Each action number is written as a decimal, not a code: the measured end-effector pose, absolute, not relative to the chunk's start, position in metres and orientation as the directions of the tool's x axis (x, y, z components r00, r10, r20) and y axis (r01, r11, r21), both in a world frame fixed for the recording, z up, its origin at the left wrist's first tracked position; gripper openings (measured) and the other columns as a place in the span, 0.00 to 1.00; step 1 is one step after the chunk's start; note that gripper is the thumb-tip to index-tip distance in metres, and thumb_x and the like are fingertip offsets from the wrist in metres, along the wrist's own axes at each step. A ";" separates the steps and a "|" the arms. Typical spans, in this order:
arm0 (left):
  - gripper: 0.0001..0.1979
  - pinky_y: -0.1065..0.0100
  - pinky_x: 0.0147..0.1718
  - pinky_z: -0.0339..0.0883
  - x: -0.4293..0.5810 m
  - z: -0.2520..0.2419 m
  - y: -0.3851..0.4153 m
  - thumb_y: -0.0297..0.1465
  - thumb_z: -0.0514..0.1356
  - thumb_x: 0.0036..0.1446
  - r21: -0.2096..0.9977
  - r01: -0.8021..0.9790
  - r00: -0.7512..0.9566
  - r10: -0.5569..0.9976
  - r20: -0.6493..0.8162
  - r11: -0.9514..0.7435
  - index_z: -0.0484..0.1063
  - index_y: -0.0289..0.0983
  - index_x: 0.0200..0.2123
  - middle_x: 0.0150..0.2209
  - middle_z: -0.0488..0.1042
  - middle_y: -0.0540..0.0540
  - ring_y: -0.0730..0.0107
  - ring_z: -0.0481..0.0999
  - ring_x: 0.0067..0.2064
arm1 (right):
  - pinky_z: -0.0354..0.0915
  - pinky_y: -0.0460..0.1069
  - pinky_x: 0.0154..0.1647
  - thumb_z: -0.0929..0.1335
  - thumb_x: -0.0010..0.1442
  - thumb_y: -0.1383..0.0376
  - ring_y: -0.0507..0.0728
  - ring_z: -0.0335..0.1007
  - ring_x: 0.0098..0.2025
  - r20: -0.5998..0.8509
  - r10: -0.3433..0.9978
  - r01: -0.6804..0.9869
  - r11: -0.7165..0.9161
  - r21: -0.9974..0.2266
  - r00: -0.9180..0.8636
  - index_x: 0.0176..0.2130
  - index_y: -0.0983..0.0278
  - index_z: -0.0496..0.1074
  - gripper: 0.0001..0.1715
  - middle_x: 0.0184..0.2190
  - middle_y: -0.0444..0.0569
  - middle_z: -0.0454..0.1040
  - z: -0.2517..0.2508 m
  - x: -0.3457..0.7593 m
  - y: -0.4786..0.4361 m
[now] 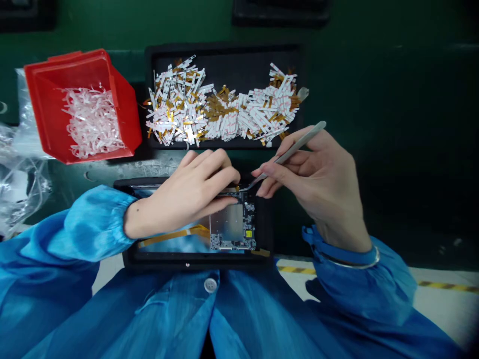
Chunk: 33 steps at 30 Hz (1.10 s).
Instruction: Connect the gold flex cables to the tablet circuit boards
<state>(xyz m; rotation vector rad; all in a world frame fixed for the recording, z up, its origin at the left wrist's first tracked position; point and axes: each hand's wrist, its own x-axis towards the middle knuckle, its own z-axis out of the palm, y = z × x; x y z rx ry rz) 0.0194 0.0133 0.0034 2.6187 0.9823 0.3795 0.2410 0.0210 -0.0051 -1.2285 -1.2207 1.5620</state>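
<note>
Working at the upper edge of a circuit board (232, 224), the left hand (183, 194) is curling its fingers over the board, though it cannot be told whether they are pinching anything there. The right hand (314, 174) is holding steel tweezers (295, 152) between thumb and fingers, their tip reaching in just beside the left fingertips; whether the points are apart or together is hidden. The board is lying in a black tray (194, 260), with an amber flexible ribbon (172, 238) lying below the left wrist. The step in hand looks like fine work at that edge, and it is calling for a steady tip and a still board. Farther out, a second black tray (224, 50) is holding heaps of white-and-amber strips (179, 104), while a red bin (48, 85) is holding white shreds (92, 122) beside a clear plastic bag (18, 184).
</note>
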 end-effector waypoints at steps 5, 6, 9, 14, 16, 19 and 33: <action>0.05 0.68 0.34 0.57 0.028 0.005 0.023 0.30 0.59 0.65 0.509 0.603 0.683 0.727 0.068 -0.614 0.64 0.36 0.37 0.38 0.68 0.48 0.70 0.68 0.37 | 0.74 0.44 0.19 0.76 0.56 0.66 0.54 0.77 0.21 -0.199 0.956 -0.029 -0.210 -0.977 -0.215 0.37 0.59 0.62 0.19 0.26 0.39 0.79 -0.006 0.240 0.020; 0.04 0.69 0.34 0.58 0.028 0.006 0.023 0.28 0.58 0.65 0.523 0.601 0.673 0.736 0.078 -0.605 0.64 0.36 0.37 0.38 0.68 0.48 0.71 0.68 0.36 | 0.74 0.44 0.18 0.76 0.56 0.66 0.53 0.77 0.21 -0.197 0.957 -0.028 -0.208 -0.978 -0.211 0.37 0.59 0.62 0.19 0.26 0.39 0.79 -0.006 0.240 0.020; 0.02 0.69 0.34 0.59 0.026 0.010 0.020 0.26 0.56 0.66 0.517 0.596 0.666 0.738 0.109 -0.614 0.65 0.35 0.38 0.38 0.68 0.47 0.71 0.68 0.36 | 0.73 0.44 0.18 0.75 0.57 0.67 0.53 0.77 0.21 -0.189 0.958 -0.032 -0.200 -0.979 -0.215 0.37 0.58 0.62 0.18 0.25 0.38 0.79 -0.006 0.240 0.021; 0.05 0.65 0.38 0.60 0.016 0.015 0.006 0.28 0.55 0.67 0.384 0.556 0.756 0.641 0.134 -0.737 0.68 0.35 0.45 0.43 0.73 0.44 0.66 0.70 0.41 | 0.73 0.45 0.19 0.75 0.57 0.66 0.53 0.77 0.21 -0.191 0.953 -0.023 -0.202 -0.979 -0.235 0.37 0.58 0.62 0.18 0.25 0.38 0.79 -0.008 0.242 0.021; 0.08 0.64 0.38 0.59 0.012 0.015 -0.001 0.28 0.55 0.67 0.317 0.527 0.795 0.589 0.142 -0.788 0.69 0.34 0.49 0.46 0.75 0.43 0.65 0.70 0.42 | 0.73 0.45 0.19 0.75 0.57 0.65 0.53 0.76 0.21 -0.189 0.954 -0.020 -0.199 -0.980 -0.233 0.37 0.58 0.62 0.18 0.25 0.38 0.79 -0.008 0.242 0.021; 0.12 0.63 0.40 0.59 0.009 0.015 -0.010 0.27 0.54 0.69 0.249 0.507 0.821 0.550 0.150 -0.825 0.68 0.32 0.53 0.50 0.77 0.43 0.62 0.70 0.47 | 0.73 0.46 0.19 0.75 0.57 0.64 0.53 0.76 0.21 -0.189 0.957 -0.005 -0.195 -0.981 -0.222 0.37 0.58 0.62 0.19 0.24 0.37 0.78 -0.008 0.242 0.021; 0.17 0.63 0.41 0.59 0.010 0.010 -0.018 0.25 0.54 0.68 0.170 0.529 0.816 0.553 0.168 -0.831 0.67 0.27 0.58 0.51 0.79 0.45 0.62 0.71 0.51 | 0.75 0.47 0.22 0.74 0.57 0.66 0.55 0.78 0.24 -0.146 0.971 0.011 -0.147 -0.989 -0.191 0.36 0.58 0.60 0.18 0.25 0.39 0.78 -0.008 0.238 0.015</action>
